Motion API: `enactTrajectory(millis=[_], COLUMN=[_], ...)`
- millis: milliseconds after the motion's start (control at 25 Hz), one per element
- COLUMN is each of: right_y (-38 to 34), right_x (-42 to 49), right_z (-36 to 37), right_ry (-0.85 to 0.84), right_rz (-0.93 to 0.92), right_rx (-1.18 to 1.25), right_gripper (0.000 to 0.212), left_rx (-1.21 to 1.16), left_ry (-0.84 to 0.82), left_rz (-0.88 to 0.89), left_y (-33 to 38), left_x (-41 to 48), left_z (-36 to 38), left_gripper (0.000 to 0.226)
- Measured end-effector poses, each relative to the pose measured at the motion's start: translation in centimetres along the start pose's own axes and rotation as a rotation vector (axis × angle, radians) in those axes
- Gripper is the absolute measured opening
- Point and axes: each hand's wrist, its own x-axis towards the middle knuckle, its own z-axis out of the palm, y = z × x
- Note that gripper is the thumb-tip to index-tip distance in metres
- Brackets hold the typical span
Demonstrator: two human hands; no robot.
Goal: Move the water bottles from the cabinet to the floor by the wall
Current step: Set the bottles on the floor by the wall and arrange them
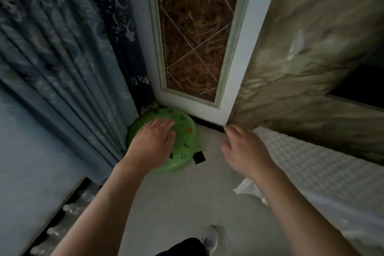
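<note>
Both hands are empty, so we judge ourselves between trips: one load set down, the next not yet fetched. Our left hand (152, 143) hovers over the green stool (187, 131) with released, spread fingers. We cannot tell whether it touches the seat. Our right hand (246, 147), right of the stool above the pale floor (176, 203), has loosely curled fingers that hold nothing.

Left of the stool and nearer to us, along the dark foot of a pale panel (25, 162), we make out dim shapes with pale caps. These are probably the bottles (68, 207) on the floor, though they are blurred.

No cabinet shows for certain. The next move calls for turning away from the stool's corner, finding the cabinet and taking hold of another bottle.

We can read no brand or writing. The stool's small coloured prints are smeared.
</note>
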Motion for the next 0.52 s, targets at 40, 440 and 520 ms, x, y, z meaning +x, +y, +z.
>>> enactTrajectory(millis=[40,440,520], right_y=[1.1,11.3,13.2], right_x=[0.8,5.4,5.3], right_z=[0.1,-1.5,-2.0], right_ry=[-0.005,-0.029,-0.012], right_rz=[0.005,0.063,0.097], right_rx=[0.003,0.013,0.016], right_gripper=[0.045,0.048,0.047], left_rx=[0.005,0.003,-0.010], left_ry=[-0.008,-0.059,-0.082], left_rz=[0.002,0.051,0.082], left_y=[0.4,6.9,8.7], left_x=[1.1,10.0,11.4], left_z=[0.7,5.2,6.0], left_gripper=[0.055,0.045,0.047])
